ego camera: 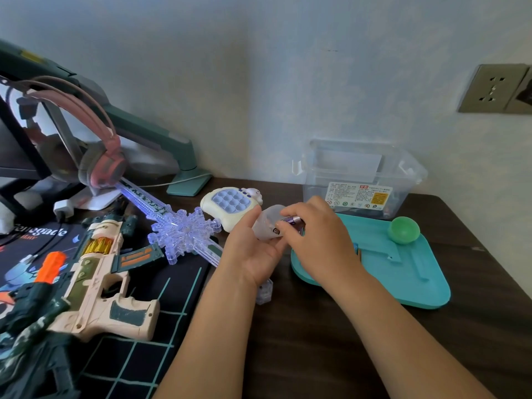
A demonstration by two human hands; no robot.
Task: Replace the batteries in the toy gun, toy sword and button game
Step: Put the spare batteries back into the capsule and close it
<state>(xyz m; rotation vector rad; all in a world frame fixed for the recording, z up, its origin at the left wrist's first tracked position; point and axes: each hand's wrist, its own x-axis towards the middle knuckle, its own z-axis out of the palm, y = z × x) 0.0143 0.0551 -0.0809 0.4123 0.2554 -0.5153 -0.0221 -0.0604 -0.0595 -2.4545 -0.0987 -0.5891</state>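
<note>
The dark wooden bench (316, 341) carries a teal tray (417, 283) at its right side; every place here is told from that tray. Far to the tray's left a black printed mat (149, 335) covers the bench; on it lies the toy gun (98, 272), cream and dark green with an orange tip. Between the gun and the tray lies the toy sword (184, 231), clear and lit blue, its snowflake guard left of the tray and its grip running under the left wrist. Behind the tray stands a clear plastic box (359, 174). The button game (227, 203) lies behind and left of the tray, just beyond the left thumb. The left hand (253, 254), palm up at the tray's left edge, cradles a translucent piece (266, 223) with curled fingers. The right hand (319, 243), over the tray's left corner, pinches a purple battery (290, 218) against that piece. A green ball (403, 229) sits in the tray's far corner.
</note>
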